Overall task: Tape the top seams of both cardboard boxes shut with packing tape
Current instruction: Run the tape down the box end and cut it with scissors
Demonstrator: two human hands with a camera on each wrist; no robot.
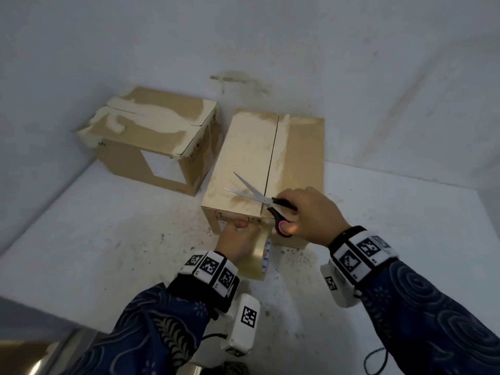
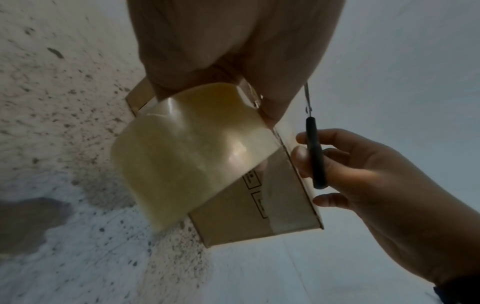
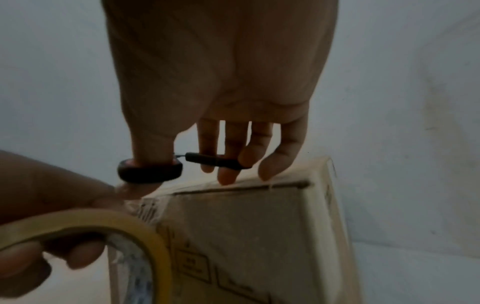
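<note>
From the head view, two cardboard boxes sit on a speckled white surface [image 1: 108,239] against a pale wall. The far-left box [image 1: 151,139] carries patchy tape across its top. The near box [image 1: 265,169] stands to its right, its top seam running near to far. The left hand [image 1: 238,239] curls round a roll of packing tape [image 1: 259,255] held against the near face of that box. The right hand [image 1: 313,215] grips scissors [image 1: 259,197] by black handles, thumb and fingers through the loops, blades spread open over the near end of the seam.

In the left wrist view, the left hand [image 2: 228,51] closes on the tape roll [image 2: 187,156]; a strip leads up from it onto the box [image 2: 259,216]. The right hand [image 2: 376,191] holds the scissors [image 2: 315,156] just beside the box edge.

In the right wrist view, the right hand [image 3: 221,82] has its thumb through one scissors [image 3: 150,170] loop and fingers through the other, above the box [image 3: 259,236] top edge. The left hand [image 3: 39,205] wraps its fingers through the tape roll [image 3: 140,226] at the near left.
</note>
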